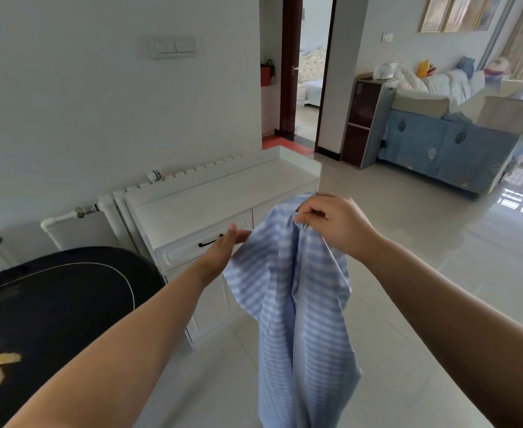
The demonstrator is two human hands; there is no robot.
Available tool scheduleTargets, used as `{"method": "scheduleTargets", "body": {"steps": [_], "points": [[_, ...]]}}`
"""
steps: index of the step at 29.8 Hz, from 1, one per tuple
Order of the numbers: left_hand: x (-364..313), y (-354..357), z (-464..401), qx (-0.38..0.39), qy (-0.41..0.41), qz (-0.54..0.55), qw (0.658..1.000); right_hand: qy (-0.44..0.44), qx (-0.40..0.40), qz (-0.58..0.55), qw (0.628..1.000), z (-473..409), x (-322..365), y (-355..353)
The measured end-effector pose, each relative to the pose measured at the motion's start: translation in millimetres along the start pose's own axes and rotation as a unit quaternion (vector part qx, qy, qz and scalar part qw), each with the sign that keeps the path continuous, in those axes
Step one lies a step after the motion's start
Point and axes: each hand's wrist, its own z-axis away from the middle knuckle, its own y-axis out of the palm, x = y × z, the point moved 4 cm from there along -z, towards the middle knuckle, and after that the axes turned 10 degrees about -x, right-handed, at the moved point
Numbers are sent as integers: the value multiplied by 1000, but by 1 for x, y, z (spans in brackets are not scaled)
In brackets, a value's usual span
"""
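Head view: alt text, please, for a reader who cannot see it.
The right hand pinches the top of a blue striped cloth, which hangs down; the left hand touches its edge with straight fingers. A white cabinet stands behind.

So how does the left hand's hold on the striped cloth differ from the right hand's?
The right hand has curled fingers pinching the striped cloth at its top; the left hand lays straight fingers against the cloth's side edge. The right hand is higher and the cloth hangs from it; the left hand is lower. Both touch the same cloth.
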Motion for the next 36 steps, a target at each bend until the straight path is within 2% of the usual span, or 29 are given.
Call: {"method": "scheduleTargets", "body": {"steps": [6, 9, 12, 15, 19, 22, 29, 31, 33, 36], "points": [[-33, 10, -10, 53, 6, 51, 997, 35, 85, -26, 995, 6, 8, 4], [-44, 18, -12, 78, 30, 26, 996, 38, 107, -21, 993, 10, 11, 4], [-58, 17, -15, 68, 82, -26, 994, 37, 118, -5, 992, 11, 8, 5], [-64, 9, -13, 45, 136, -96, 985, 56, 91, 41, 993, 10, -6, 4], [-43, -3, -4, 30, 167, -223, 960, 69, 29, 92, 993, 10, -26, 1], [-20, -18, 7, 28, 177, -246, 952, 79, -4, 109, 991, 9, -37, -4], [7, -25, 33, -36, 99, -216, 971, 110, -26, 132, 985, -6, -45, 1], [20, -23, 37, -14, 57, -234, 970, 119, -32, 138, 983, -11, -45, 5], [43, -25, 43, 40, 7, -258, 965, 123, -45, 140, 981, -16, -44, 7], [85, -34, 57, 119, -49, -344, 930, 124, -69, 142, 980, -26, -45, 3]]}}
